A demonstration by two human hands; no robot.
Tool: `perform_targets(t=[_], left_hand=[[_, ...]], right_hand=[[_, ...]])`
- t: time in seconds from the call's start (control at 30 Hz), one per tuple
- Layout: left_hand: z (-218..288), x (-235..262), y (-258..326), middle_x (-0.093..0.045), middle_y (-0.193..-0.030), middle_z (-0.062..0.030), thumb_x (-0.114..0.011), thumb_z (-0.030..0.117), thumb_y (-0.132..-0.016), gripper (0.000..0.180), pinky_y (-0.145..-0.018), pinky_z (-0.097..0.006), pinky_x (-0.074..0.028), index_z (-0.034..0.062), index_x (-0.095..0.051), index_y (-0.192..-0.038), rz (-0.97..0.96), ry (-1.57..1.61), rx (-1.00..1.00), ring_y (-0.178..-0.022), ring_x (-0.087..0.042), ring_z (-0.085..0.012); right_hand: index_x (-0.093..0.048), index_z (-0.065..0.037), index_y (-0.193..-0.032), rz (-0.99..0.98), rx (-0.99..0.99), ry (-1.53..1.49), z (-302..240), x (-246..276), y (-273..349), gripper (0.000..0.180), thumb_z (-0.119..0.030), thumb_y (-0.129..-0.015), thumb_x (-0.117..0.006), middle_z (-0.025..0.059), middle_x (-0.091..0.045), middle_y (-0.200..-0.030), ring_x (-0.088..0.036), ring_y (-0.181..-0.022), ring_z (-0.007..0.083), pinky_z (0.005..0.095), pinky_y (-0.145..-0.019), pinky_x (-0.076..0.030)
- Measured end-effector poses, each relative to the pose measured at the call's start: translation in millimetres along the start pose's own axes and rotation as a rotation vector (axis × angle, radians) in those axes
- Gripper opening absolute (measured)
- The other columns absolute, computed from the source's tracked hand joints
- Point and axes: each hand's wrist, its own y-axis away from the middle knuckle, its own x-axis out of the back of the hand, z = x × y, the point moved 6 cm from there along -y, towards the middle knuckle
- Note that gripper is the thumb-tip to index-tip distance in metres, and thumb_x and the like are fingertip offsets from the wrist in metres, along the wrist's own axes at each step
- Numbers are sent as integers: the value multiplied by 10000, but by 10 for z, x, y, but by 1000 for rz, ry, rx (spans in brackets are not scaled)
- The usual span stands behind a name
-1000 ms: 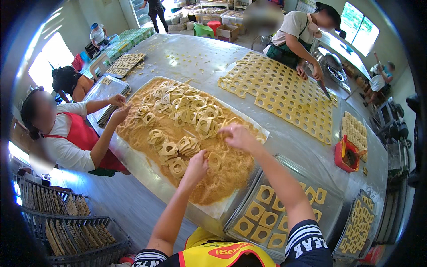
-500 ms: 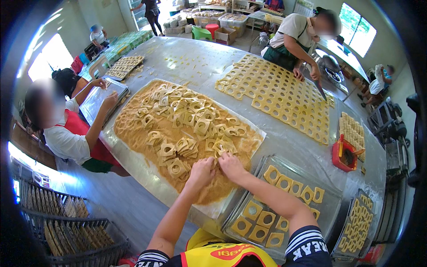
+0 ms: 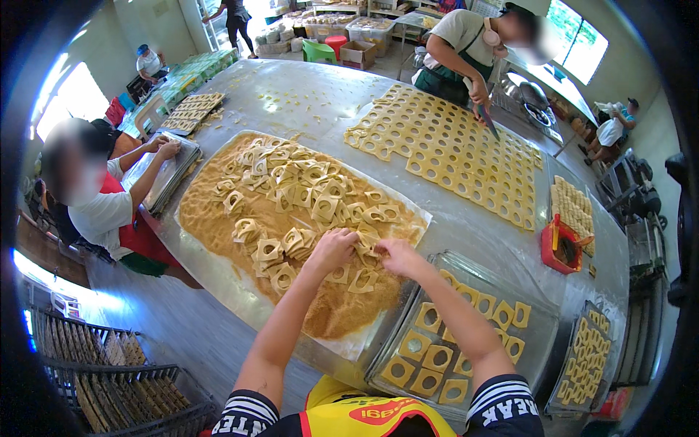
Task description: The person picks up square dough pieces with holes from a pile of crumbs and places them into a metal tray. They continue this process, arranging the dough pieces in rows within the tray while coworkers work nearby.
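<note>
Cut-out dough squares with round holes (image 3: pixel 313 175) lie heaped over brown crumbs (image 3: pixel 218 182) on a white sheet. My left hand (image 3: pixel 336 249) is at the heap's near right side, its fingers closed at a dough square (image 3: pixel 368 239). Just right of it, my right hand (image 3: pixel 398 256) pinches the edge of dough there; part of the grip is hidden. Below my hands two dough squares (image 3: pixel 362 280) lie on the crumbs. Beside my right forearm is a metal tray (image 3: pixel 536 349) with dough squares in rows.
A large dough sheet punched with holes (image 3: pixel 466 160) covers the far right of the metal table. A co-worker (image 3: pixel 466 47) holds a knife over it. Another person (image 3: pixel 109 197) handles trays at left. A red container (image 3: pixel 561 251) and a second filled tray (image 3: pixel 582 357) stand right.
My hands have moved apart, the right one to the right and the left slightly up. Two dough squares now show on the crumbs below them. The person at left has brought both hands together.
</note>
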Motion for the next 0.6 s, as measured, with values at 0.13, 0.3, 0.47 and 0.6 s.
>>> perform_targets(t=[0.13, 0.3, 0.47, 0.6], left_hand=[[3, 121, -30, -663, -828, -86, -647, 93, -844, 166, -704, -353, -506, 51, -646, -1004, 52, 263, 201, -756, -628, -231], [318, 331, 263, -636, -783, -8, -668, 157, -895, 171, -646, -241, -467, 9, -655, -979, -79, 982, 638, -713, -557, -61], [502, 360, 1102, -646, -810, -95, -646, 96, -849, 167, -675, -356, -504, 33, -663, -1003, -40, 216, 669, -696, -613, -257], [928, 308, 1117, -630, -914, -133, -638, 80, -813, 173, -779, -419, -488, 53, -650, -983, 140, 57, 378, -869, -598, -341]], right_hand=[[-644, -12, -1034, 324, 7, -85, 120, 72, -211, 284, -66, -757, -618, 192, -664, -971, -638, -922, 338, 414, -827, -504], [-630, -23, -962, 308, -79, 53, 256, -85, -417, 249, -90, -725, -668, 171, -655, -851, -647, -852, 323, 406, -768, -511], [-617, -44, -963, 125, -143, -378, 3, 206, -346, 256, -53, -713, -676, 14, -539, -665, -554, -651, 147, 287, -631, -456], [-625, -64, -951, 66, -78, -655, -169, 433, -178, 215, -70, -744, -681, -53, -462, -673, -430, -623, 59, 235, -588, -393]])
